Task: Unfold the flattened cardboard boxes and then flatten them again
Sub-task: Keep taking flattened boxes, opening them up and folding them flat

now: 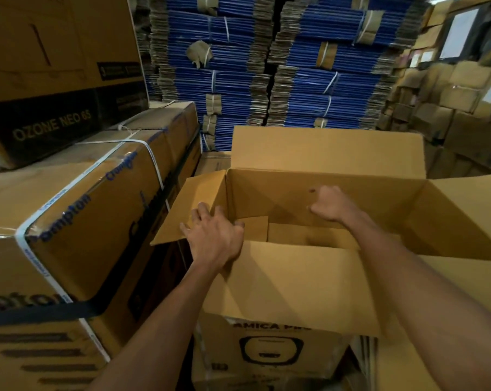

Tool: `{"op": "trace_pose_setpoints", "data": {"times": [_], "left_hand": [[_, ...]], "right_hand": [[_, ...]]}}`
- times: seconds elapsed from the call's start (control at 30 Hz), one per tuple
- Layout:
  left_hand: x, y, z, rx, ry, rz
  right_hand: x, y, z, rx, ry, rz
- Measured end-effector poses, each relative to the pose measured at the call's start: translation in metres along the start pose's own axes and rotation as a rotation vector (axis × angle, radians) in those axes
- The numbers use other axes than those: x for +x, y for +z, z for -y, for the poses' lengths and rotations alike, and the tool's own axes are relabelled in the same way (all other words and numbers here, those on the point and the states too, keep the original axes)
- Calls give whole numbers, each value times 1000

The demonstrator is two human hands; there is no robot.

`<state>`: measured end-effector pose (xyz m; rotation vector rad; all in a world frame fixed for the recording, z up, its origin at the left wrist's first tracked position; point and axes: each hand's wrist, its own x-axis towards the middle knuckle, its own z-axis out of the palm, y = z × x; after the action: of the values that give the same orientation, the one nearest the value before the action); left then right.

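Note:
A brown cardboard box point(292, 280) stands unfolded in front of me, its top flaps spread outward. The far flap point(327, 149) stands upright and the near flap hangs toward me. My left hand point(214, 238) rests with spread fingers on the left side flap point(193, 204) at the box's near-left corner. My right hand point(333, 204) reaches down inside the box with its fingers curled, near the back wall; I cannot tell if it holds anything. Inner bottom flaps point(300, 234) show at the box's floor.
Strapped Crompton cartons point(77, 210) are stacked close on the left, with an Ozone Neo carton point(52, 128) above them. Bundles of flattened blue cardboard point(266, 66) rise behind the box. More brown cartons point(458, 103) fill the right side.

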<state>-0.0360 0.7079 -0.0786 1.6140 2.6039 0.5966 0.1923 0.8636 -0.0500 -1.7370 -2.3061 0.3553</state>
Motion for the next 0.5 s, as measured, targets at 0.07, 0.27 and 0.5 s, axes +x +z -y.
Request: {"op": "trace_pose_setpoints", "data": {"times": [0.07, 0.27, 0.5], "left_hand": [[0, 0, -1, 2, -4, 5], [-9, -2, 5, 12, 39, -48], [-42, 10, 24, -386, 238, -357]], "right_hand": [[-30, 3, 6, 71, -33, -85], [-112, -3, 3, 83, -58, -427], [-197, 16, -90, 6, -50, -677]]}}
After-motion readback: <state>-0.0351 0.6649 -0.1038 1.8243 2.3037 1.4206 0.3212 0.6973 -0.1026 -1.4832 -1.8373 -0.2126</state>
